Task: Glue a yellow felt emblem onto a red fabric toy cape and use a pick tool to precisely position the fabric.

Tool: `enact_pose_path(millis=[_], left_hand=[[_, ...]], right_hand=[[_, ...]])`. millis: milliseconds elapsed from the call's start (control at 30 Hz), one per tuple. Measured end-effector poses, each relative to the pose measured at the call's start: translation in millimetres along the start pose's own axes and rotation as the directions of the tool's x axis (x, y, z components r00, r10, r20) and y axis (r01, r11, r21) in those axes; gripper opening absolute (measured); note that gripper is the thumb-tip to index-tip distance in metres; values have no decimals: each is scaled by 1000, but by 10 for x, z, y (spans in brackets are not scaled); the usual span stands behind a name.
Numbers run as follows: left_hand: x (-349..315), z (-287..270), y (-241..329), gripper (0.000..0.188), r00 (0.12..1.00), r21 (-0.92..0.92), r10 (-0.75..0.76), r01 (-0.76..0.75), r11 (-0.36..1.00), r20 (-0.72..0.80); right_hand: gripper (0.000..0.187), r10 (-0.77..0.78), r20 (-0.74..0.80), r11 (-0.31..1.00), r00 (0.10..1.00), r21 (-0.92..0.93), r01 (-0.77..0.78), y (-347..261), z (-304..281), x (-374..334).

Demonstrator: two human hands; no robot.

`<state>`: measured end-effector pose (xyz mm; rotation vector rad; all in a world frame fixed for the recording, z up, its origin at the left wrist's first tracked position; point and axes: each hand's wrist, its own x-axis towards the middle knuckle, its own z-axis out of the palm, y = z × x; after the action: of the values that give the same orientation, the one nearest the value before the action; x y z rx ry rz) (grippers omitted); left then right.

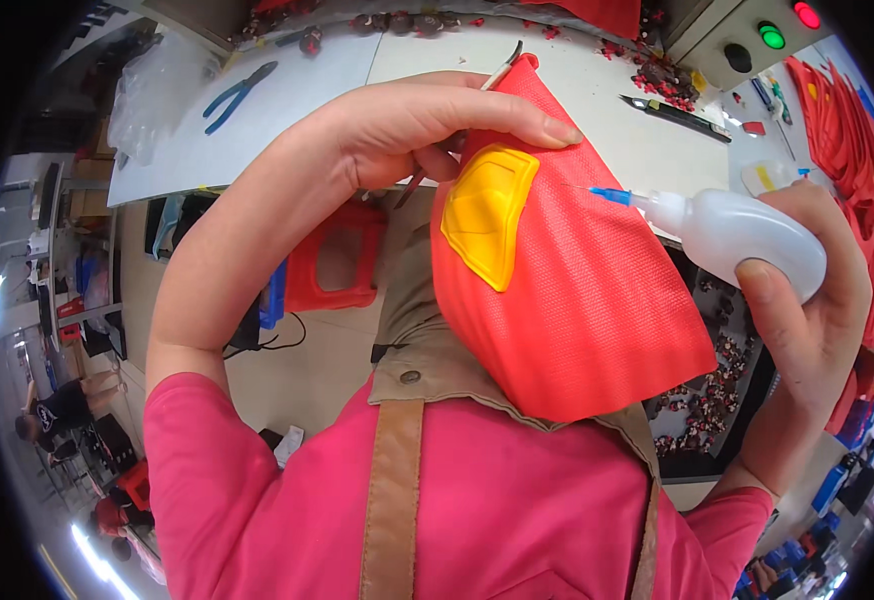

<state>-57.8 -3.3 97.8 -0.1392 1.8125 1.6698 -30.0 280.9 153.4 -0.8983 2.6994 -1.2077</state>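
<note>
A flared red piece [597, 290] of textured, cape-like material hangs in front of my chest. My left hand [437, 125] grips it near its narrow top, thumb across the front. A raised yellow emblem [492, 215] is on its left part. Behind the same fingers runs a thin dark-ended tool [502, 68], its kind unclear. My right hand [807, 290] is wrapped round a translucent white squeeze bottle [747, 238]. The bottle lies nearly level, and its blue needle tip [612, 196] points left, over the red piece just right of the emblem. Whether the needle touches the surface I cannot tell.
Blue-handled pliers [237, 98] and a black cutter-like tool [677, 117] lie on the white table [327, 80]. More red pieces [847, 150] hang at the far right. A box with lit buttons [772, 36] is at back right. A red stool [342, 260] stands below.
</note>
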Motion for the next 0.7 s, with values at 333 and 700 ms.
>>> enact_pose_path(millis=[333, 700], left_hand=[[-25, -14, 14, 62, 999, -7, 5, -5, 1000, 32], [-5, -38, -29, 63, 999, -17, 27, -26, 1000, 34]], right_hand=[[32, -74, 57, 994, 996, -74, 78, -42, 71, 154], [34, -176, 61, 961, 983, -206, 185, -23, 96, 206]])
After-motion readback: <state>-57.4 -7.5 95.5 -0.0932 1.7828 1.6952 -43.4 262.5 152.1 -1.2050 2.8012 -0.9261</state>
